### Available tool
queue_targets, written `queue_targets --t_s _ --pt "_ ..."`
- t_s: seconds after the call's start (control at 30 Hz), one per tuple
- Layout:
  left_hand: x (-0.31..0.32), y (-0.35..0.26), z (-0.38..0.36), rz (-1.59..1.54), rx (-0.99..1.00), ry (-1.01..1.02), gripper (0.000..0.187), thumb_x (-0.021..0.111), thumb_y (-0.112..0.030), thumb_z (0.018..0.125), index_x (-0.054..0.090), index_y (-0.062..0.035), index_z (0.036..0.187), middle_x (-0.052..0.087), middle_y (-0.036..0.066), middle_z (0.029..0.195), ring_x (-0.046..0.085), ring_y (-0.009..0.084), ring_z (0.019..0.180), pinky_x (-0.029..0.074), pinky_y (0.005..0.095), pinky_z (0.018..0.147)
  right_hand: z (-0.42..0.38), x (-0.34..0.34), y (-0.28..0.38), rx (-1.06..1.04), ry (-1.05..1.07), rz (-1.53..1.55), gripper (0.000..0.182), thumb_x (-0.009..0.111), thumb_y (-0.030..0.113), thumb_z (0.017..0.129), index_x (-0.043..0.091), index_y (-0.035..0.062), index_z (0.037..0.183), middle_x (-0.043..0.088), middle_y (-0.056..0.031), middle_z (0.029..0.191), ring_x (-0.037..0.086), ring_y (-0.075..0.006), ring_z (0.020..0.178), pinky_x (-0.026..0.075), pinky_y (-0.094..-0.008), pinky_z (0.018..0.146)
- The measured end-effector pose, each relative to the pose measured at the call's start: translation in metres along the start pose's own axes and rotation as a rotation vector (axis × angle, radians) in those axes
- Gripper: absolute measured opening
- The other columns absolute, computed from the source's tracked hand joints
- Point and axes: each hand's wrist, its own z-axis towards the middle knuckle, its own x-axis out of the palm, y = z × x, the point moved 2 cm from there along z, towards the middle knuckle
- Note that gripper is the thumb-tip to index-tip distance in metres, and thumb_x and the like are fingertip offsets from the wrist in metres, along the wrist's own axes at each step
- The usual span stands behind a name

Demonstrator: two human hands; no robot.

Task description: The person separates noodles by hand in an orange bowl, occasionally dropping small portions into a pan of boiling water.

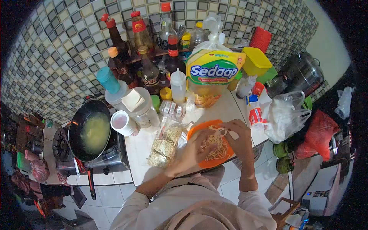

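Observation:
An orange bowl [220,163] sits at the counter's front edge, right before my body. Pale noodle strands [215,147] lie loosely in it. My left hand [190,150] reaches over the bowl's left side, its curled fingers among the noodles. From the right comes my right hand [238,135], with thumb and fingers pinched on a few strands raised at the bowl's far side. Fingertips of both hands are partly covered by the noodles and the hands themselves. Just left of my left hand, a clear plastic pack of dry noodles [163,151] lies on the counter.
A black wok [92,130] with yellowish liquid stands on the stove at left, its handle [91,184] jutting past the front edge. Behind the bowl are a Sedaap pouch [214,73], a squeeze bottle [178,86], stacked cups [122,122] and sauce bottles. A white plastic bag [287,119] lies right.

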Motion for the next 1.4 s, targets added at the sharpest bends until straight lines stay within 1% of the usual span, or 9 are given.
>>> queue_targets --t_s 0.2,0.3,0.43,0.5,0.63,0.73,0.8,1.3,1.4 --pt "0.004 0.017 0.01 0.183 0.076 0.013 0.03 0.059 -0.014 0.078 0.053 0.0004 0.104 0.054 0.017 0.101 0.054 0.0293 0.09 0.043 0.0344 0.075 0.01 0.002 0.004 -0.009 0.014 0.051 0.025 0.064 0.001 0.06 0.064 0.0053 0.085 0.059 -0.0071 0.072 0.052 -0.0164 0.063 0.043 -0.0273 0.059" --pt "-0.003 0.02 0.005 -0.074 -0.027 -0.088 0.022 0.058 -0.011 0.078 0.057 0.0013 0.097 0.058 0.017 0.093 0.056 0.0297 0.082 0.044 0.0355 0.071 0.008 0.002 -0.007 0.01 0.042 0.063 0.023 0.066 0.003 0.061 0.064 0.0043 0.084 0.059 -0.0075 0.072 0.052 -0.0165 0.063 0.043 -0.0269 0.058" --pt "-0.015 0.016 0.014 -0.019 -0.056 -0.086 0.018 0.058 -0.009 0.078 0.06 0.0017 0.092 0.06 0.018 0.084 0.057 0.0298 0.076 0.045 0.0358 0.069 0.006 0.001 -0.012 0.026 0.048 0.044 0.021 0.067 0.005 0.062 0.064 0.0041 0.083 0.059 -0.0075 0.071 0.052 -0.017 0.062 0.043 -0.0265 0.057" --pt "-0.018 0.018 0.017 0.061 0.006 -0.093 0.018 0.057 -0.012 0.08 0.059 0.0012 0.092 0.059 0.015 0.08 0.055 0.0219 0.072 0.043 0.0307 0.065 0.003 0.006 -0.02 0.071 0.154 0.093 0.016 0.066 0.012 0.066 0.062 0.007 0.081 0.057 -0.0087 0.079 0.054 -0.0264 0.076 0.042 -0.0358 0.072" --pt "-0.015 0.026 0.021 0.046 0.152 -0.188 0.016 0.055 -0.012 0.082 0.059 0.0012 0.09 0.058 0.011 0.077 0.053 0.0173 0.071 0.042 0.0285 0.064 0.007 0.009 -0.014 -0.008 0.182 0.073 0.018 0.067 0.013 0.066 0.06 0.0063 0.081 0.055 -0.0106 0.083 0.052 -0.0287 0.077 0.042 -0.037 0.074" --pt "-0.014 0.031 0.022 -0.435 -0.171 -0.04 0.017 0.05 -0.013 0.086 0.058 0.0019 0.088 0.057 0.006 0.077 0.051 0.0128 0.072 0.042 0.0262 0.065 0.011 0.012 -0.015 0.053 0.2 0.178 0.019 0.066 0.013 0.067 0.058 0.0049 0.082 0.054 -0.0105 0.085 0.053 -0.0276 0.08 0.042 -0.036 0.076" --pt "-0.016 0.027 0.027 -0.537 -0.234 0.072 0.02 0.046 -0.015 0.089 0.057 0.0027 0.089 0.055 0.003 0.08 0.049 0.0096 0.074 0.041 0.024 0.068 0.012 0.014 -0.016 0.112 0.204 0.414 0.017 0.063 0.01 0.07 0.054 0.0012 0.081 0.052 -0.0042 0.08 0.05 -0.0148 0.08 0.037 -0.027 0.075" --pt "-0.019 -0.027 0.069 -0.792 -0.015 0.239 0.023 0.046 -0.018 0.089 0.054 0.0021 0.095 0.055 0.001 0.08 0.046 0.004 0.068 0.04 0.0186 0.061 -0.003 0.021 -0.024 0.374 0.126 0.811 0.025 0.061 0.015 0.076 0.055 0.0025 0.097 0.058 -0.0077 0.091 0.055 -0.0162 0.086 0.043 -0.0286 0.077" --pt "-0.026 -0.041 0.075 -0.658 -0.015 0.246 0.022 0.047 -0.018 0.088 0.056 0.0016 0.092 0.053 0.002 0.078 0.048 0.0078 0.069 0.042 0.0217 0.064 -0.018 0.039 -0.047 0.253 0.192 0.509 0.029 0.061 0.017 0.077 0.053 0.0039 0.102 0.057 -0.0085 0.095 0.055 -0.0188 0.088 0.043 -0.0301 0.078"
